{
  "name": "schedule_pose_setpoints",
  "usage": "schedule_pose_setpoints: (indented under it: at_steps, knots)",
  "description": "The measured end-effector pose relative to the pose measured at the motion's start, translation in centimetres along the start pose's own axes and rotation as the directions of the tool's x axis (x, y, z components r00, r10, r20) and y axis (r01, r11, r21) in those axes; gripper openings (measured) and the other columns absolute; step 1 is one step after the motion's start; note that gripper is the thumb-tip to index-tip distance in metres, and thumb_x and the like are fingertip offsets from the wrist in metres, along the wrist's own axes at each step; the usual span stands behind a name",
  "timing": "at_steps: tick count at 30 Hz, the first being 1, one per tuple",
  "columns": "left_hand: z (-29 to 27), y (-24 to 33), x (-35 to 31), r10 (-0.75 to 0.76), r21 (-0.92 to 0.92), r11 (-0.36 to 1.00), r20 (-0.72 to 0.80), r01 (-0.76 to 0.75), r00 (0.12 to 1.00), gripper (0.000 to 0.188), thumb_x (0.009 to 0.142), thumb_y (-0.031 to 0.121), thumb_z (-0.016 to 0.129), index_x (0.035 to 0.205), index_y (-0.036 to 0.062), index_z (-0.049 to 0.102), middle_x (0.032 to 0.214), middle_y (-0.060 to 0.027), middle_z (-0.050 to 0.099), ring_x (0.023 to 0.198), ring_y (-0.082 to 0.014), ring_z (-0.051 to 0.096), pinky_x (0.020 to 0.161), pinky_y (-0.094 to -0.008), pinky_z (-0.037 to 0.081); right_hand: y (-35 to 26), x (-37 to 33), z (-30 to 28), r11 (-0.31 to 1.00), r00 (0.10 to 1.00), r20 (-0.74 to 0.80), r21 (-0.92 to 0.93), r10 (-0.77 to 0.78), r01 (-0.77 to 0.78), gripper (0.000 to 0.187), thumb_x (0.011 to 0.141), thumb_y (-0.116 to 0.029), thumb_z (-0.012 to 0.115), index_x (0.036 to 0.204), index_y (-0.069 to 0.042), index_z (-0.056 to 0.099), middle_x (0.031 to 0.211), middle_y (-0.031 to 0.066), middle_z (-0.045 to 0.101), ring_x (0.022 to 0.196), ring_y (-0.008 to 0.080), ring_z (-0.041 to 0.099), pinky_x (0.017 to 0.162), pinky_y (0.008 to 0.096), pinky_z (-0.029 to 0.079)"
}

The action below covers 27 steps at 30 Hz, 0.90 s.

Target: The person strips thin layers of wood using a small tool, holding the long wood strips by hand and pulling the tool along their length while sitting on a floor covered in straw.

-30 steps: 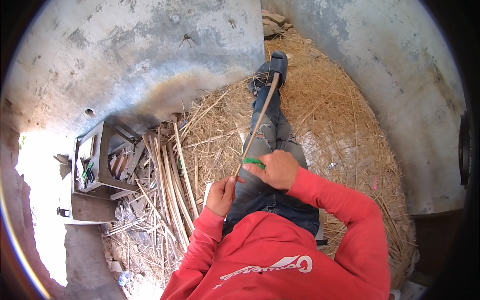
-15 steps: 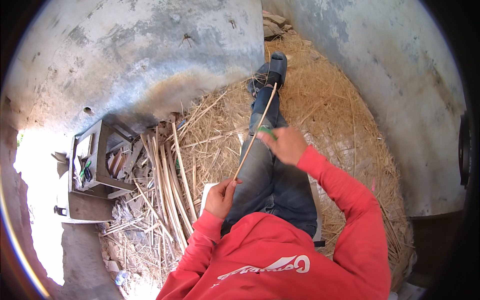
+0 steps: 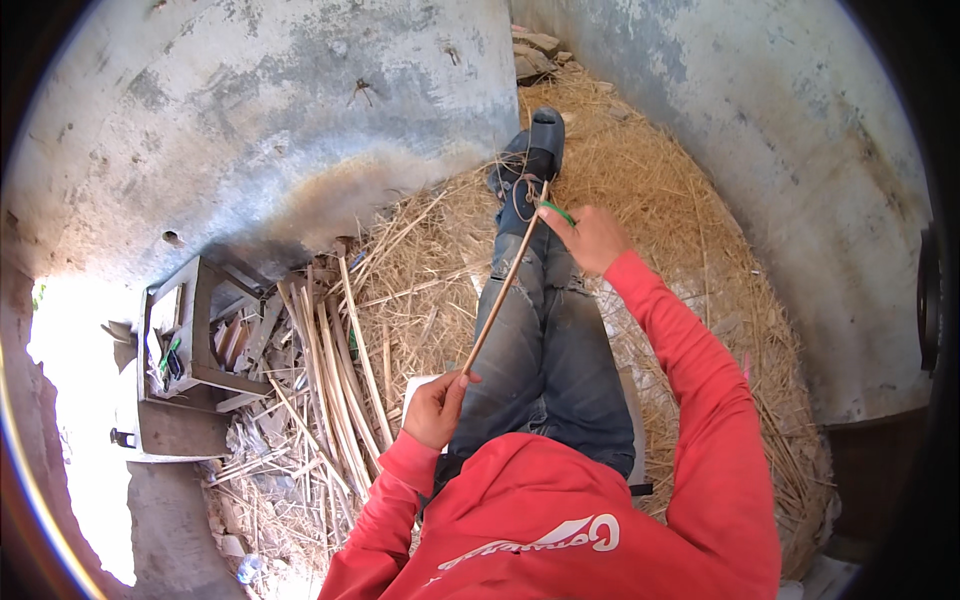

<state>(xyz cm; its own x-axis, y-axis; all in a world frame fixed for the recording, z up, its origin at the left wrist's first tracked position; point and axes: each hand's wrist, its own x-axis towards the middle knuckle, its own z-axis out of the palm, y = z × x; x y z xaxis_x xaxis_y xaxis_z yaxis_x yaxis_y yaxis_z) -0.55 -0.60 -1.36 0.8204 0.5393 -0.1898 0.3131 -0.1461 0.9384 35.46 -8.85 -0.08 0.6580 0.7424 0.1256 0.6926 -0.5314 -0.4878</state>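
Over the legs (image 3: 580,370), the stick (image 3: 510,275) runs from seven to one o'clock: probably light, springy; hold by near end. Left hand (image 3: 435,410) pinches there; right hand (image 3: 597,241) clasps green tool (image 3: 557,212) near far end.

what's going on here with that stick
The person's left hand holds the near end of a thin stick, which slants over the outstretched legs. The right hand holds a small green object beside the stick's far end; its exact kind is too small to tell. Loose pale strips lie on the left.
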Motion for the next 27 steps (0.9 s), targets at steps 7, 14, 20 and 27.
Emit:
schedule_pose_setpoints:
  at_steps: [7, 14, 20, 27]
  knots:
    - [-0.6, -0.9, 1.0, -0.054, -0.079, 0.995, -0.016, 0.053, 0.998, 0.032, 0.105, 0.027, 0.050, 0.109, 0.0030, 0.071, 0.055, 0.0059, 0.041, 0.049, -0.0033, 0.038, 0.047, -0.0236, 0.029, -8.5, -6.2, 0.3, 0.943, 0.906, 0.291, -0.040, -0.306, 0.331, 0.076, 0.093, -0.068, 0.045, 0.079, 0.001, 0.071, 0.068, 0.0267, 0.064, 0.069, 0.0458, 0.065, 0.069, 0.0523, 0.053]
    - [-3.1, -0.8, -2.8, -0.199, 0.046, 0.979, 0.066, 0.197, 0.978, 0.030, 0.105, 0.025, 0.050, 0.108, 0.0026, 0.071, 0.054, 0.0072, 0.039, 0.048, -0.0032, 0.034, 0.046, -0.0242, 0.027, 5.9, 5.1, -8.3, 0.877, 0.826, -0.324, 0.029, 0.462, -0.479, 0.089, 0.094, -0.074, 0.035, 0.071, 0.005, 0.067, 0.064, 0.0191, 0.062, 0.063, 0.0364, 0.062, 0.067, 0.0514, 0.045]
    - [-3.5, -1.5, -0.5, -0.048, -0.130, 0.990, 0.034, 0.052, 0.998, 0.036, 0.107, 0.029, 0.047, 0.109, -0.0004, 0.067, 0.054, 0.0092, 0.036, 0.046, -0.0019, 0.032, 0.045, -0.0223, 0.025, 6.0, 3.0, -4.4, 0.877, 0.965, -0.233, 0.481, 0.117, 0.010, 0.066, 0.094, -0.063, 0.054, 0.068, -0.002, 0.062, 0.058, 0.0044, 0.050, 0.054, 0.0139, 0.044, 0.054, 0.0349, 0.037]
    - [-3.2, -0.3, 0.1, 0.001, -0.121, 0.993, 0.101, 0.011, 0.995, 0.039, 0.107, 0.031, 0.046, 0.110, -0.0019, 0.066, 0.054, 0.0101, 0.035, 0.045, -0.0013, 0.030, 0.045, -0.0220, 0.022, -4.0, -0.6, -4.8, 0.803, 0.860, -0.365, 0.351, -0.356, 0.481, 0.039, 0.082, -0.040, 0.079, 0.100, -0.006, 0.072, 0.086, 0.0101, 0.073, 0.075, 0.0203, 0.070, 0.067, 0.0334, 0.052]
